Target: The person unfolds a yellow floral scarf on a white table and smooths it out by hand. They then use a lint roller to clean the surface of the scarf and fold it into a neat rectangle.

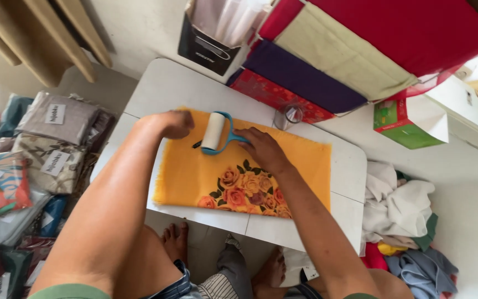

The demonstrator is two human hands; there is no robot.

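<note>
An orange cloth (195, 177) with a printed cluster of roses lies flat on a small white table (344, 166). My right hand (264, 149) grips the blue handle of a lint roller (214, 132), whose white roll rests on the cloth's far edge. My left hand (173, 124) presses down on the cloth's far left corner, fingers curled, just left of the roller. A small dark speck lies on the cloth between my left hand and the roller.
Folded red, purple and beige fabrics (327, 61) lean over the table's far side, with a clear glass (289, 115) beneath them. Packaged cloths (45, 144) pile up on the left. A green box (402, 124) and a heap of clothes (399, 216) lie on the right. My bare feet (175, 241) are under the table.
</note>
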